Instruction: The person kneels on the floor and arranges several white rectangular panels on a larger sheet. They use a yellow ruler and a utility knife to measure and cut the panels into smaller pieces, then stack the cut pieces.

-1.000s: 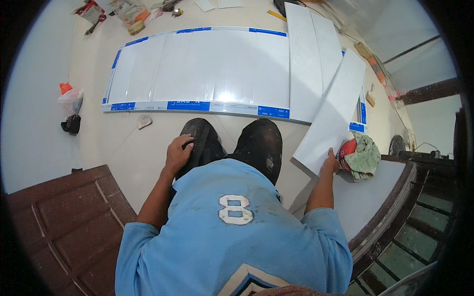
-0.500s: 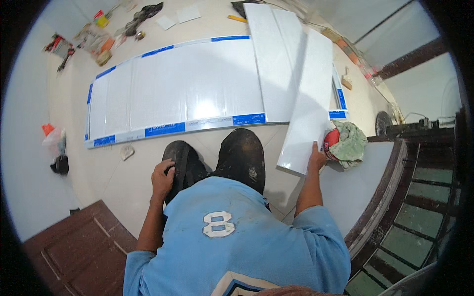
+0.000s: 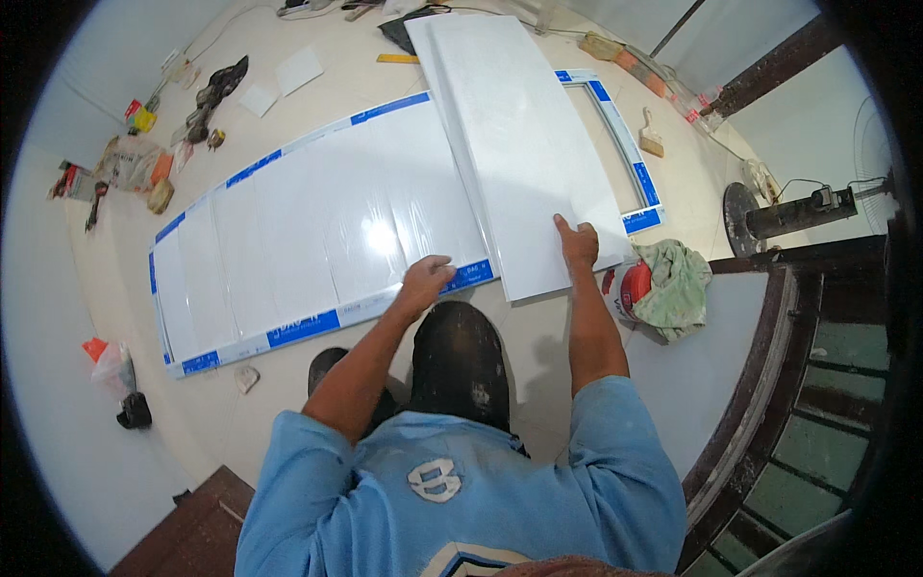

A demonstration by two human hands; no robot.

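Note:
A long framed panel lies flat on the floor, its white strips bordered by a frame with blue and white protective film. Across its right part rests a loose white panel strip, overlapping another strip whose left edge shows. My right hand grips the upper strip's near end, thumb on top and the other fingers mostly hidden at the edge. Over the frame's near edge, left of the strips, my left hand is loosely open with nothing visible in it. At the right end, the frame encloses bare floor.
A pail draped with a green cloth stands beside my right hand. Farther right are a brush and a fan. Bags and tools lie far left, with two white tile-like pieces near the back.
The upper strip has swung left over the other loose strips, uncovering the frame's right end. My left hand has left my knee for the frame's near edge. The view has shifted.

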